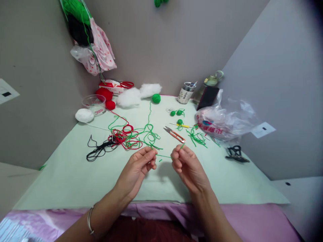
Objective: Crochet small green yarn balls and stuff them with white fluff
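A short piece of green yarn (164, 156) runs between my two hands above the front of the table. My left hand (138, 166) pinches one end between thumb and fingers. The other end is pinched in my right hand (188, 164), with a tip poking up above the fingers. Just beyond my right hand lie orange-handled thread snips (174, 134), blades pointing away to the left. Past the snips are a yellow-handled crochet hook (183, 125) and small green yarn balls (179, 113). A tiny green scrap (160, 160) is on the table between my hands.
Tangled red, green and black yarn (123, 137) spreads at left. Behind it are a clear tub (93, 105), white stuffing (128, 97) and a green ball (156, 98). Green scraps (198, 138), a plastic bag (224, 119), a phone (207, 97) and a black claw clip (236, 154) lie right.
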